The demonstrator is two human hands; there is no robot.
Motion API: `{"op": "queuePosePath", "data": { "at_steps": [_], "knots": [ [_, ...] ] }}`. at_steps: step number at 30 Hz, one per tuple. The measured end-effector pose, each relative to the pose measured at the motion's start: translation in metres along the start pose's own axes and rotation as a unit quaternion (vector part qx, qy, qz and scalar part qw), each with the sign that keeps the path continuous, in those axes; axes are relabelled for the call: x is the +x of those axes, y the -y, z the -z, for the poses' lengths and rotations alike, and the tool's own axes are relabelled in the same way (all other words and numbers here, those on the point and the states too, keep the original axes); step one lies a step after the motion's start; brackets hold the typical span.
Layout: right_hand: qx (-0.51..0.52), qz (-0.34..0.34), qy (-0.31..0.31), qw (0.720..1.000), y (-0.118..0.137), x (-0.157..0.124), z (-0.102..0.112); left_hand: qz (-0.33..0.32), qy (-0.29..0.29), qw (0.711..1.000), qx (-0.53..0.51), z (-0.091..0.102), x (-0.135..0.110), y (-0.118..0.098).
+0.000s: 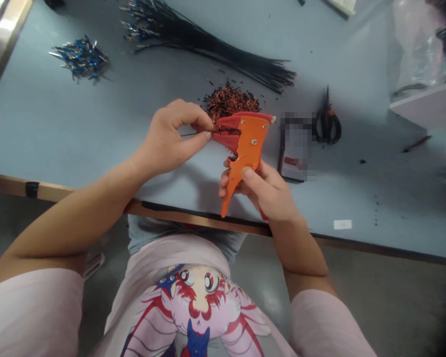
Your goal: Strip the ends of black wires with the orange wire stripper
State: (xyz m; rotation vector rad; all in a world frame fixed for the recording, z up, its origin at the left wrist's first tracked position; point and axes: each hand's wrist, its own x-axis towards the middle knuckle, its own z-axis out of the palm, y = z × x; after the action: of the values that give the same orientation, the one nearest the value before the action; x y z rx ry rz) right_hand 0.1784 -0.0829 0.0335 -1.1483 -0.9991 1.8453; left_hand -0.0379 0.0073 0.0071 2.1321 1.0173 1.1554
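My right hand [269,191] is closed around the handles of an orange and red wire stripper [253,139], held up over the near part of the table with its jaws facing left. Between thumb and forefinger, my left hand [174,134] pinches a thin dark wire [189,134] at the mouth of the red jaws. The wire's tip is hidden by my fingers and the jaws. Just behind the stripper lies a heap of copper strands and dark insulation bits [230,99].
A long bundle of black wires [223,47] lies across the back. Blue-sleeved terminals [82,58] are piled at the left. Right of the stripper are a phone-like flat object [294,153], partly blurred, and black-handled scissors or snips [327,124]. A white label [342,224] lies near the front edge.
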Motion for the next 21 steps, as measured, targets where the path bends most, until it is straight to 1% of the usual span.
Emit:
{"op": "queuePosePath", "data": {
  "at_steps": [7,12,15,19,21],
  "knots": [
    [-0.035,0.016,-0.002,0.999,-0.002,0.000,-0.001,0.002,0.003,1.000,-0.007,0.001,0.001,0.001],
    [-0.065,0.033,-0.022,0.997,-0.007,0.002,-0.003,0.007,0.026,1.000,0.003,0.003,0.002,0.000],
    [-0.067,0.033,-0.021,0.997,-0.008,0.005,-0.003,0.018,0.034,0.999,0.005,0.003,0.002,0.001],
    [-0.037,-0.002,-0.001,0.999,-0.003,0.006,0.004,-0.004,0.018,1.000,0.010,0.002,0.002,0.007],
    [-0.038,-0.012,-0.002,0.999,0.000,0.004,0.009,-0.014,-0.010,1.000,0.025,0.002,0.004,0.012]
  ]
}}
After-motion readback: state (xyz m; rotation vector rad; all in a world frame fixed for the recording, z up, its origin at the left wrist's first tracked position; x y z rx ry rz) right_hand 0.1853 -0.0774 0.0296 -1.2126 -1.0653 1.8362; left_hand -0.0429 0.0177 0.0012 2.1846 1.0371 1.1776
